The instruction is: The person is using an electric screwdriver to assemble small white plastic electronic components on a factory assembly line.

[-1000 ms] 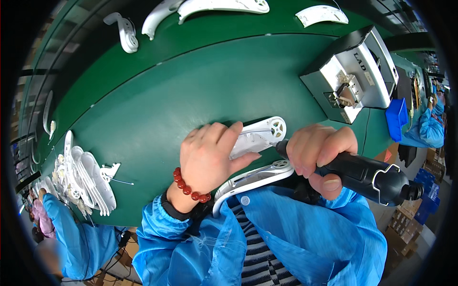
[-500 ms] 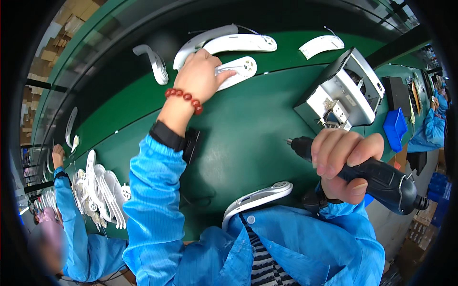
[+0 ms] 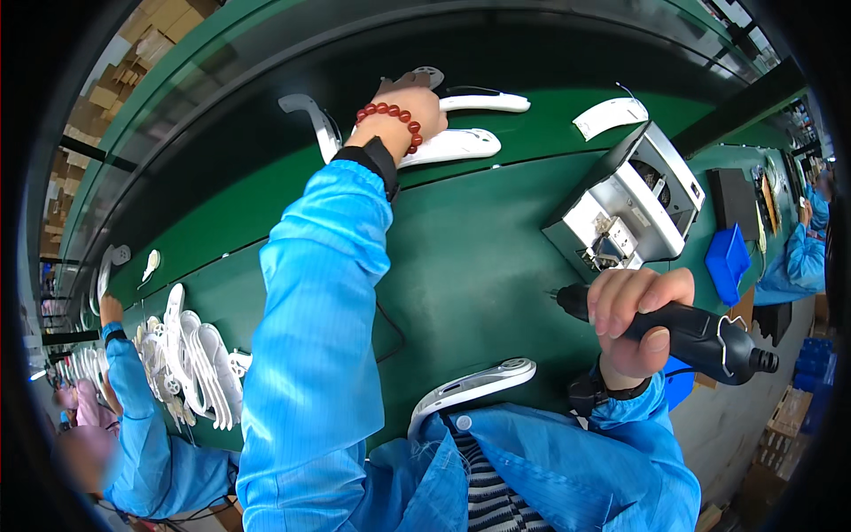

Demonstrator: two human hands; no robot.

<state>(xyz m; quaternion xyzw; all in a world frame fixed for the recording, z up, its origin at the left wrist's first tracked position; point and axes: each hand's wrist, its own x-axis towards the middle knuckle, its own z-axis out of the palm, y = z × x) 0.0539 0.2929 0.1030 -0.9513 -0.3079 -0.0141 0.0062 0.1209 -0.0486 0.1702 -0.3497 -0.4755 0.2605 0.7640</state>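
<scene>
My left hand (image 3: 409, 105), with a red bead bracelet at the wrist, reaches across to a group of white curved plastic housings on the green belt. A round-ended white housing (image 3: 430, 76) shows just past its fingers, and another white housing (image 3: 465, 144) lies by the wrist. Its fingers are mostly hidden by the back of the hand, so I cannot make out whether they grip anything. My right hand (image 3: 640, 324) is wrapped round a black electric screwdriver (image 3: 700, 341), held above the bench with its bit pointing left.
A silver metal box fixture (image 3: 620, 213) stands at right, a blue bin (image 3: 729, 264) beyond it. One white housing (image 3: 474, 390) lies close to my body. At left, white housings (image 3: 199, 368) are heaped near a co-worker's blue sleeve (image 3: 133, 381). A thin black cable (image 3: 394, 332) lies on the bench.
My left hand has moved farther away and slightly right, among the white housings, which have shifted. My right hand still holds the screwdriver, slightly lower in view.
</scene>
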